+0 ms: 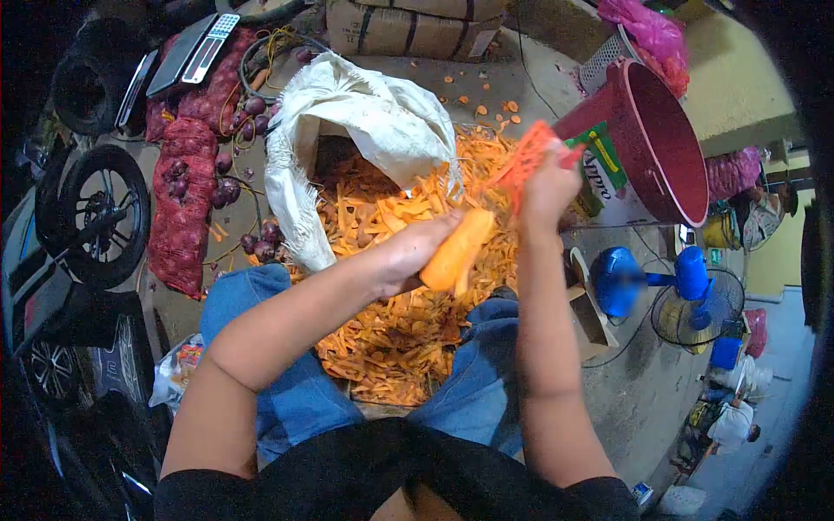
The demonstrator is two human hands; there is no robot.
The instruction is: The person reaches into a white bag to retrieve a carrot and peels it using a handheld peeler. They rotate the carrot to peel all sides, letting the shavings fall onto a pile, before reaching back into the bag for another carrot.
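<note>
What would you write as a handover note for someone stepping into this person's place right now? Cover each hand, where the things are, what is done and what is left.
Left hand: gripping a carrot above the lap.
Right hand: raised beside it, closed on an orange tool, too blurred to name.
Things: a heap of carrot strips lies on the floor between the knees, reaching up to an open white sack. A red bucket leans at the right.
Done: a large heap is already cut.
Left: the carrot in hand looks smooth, but I cannot tell if it is finished. The sack's contents are hidden.
</note>
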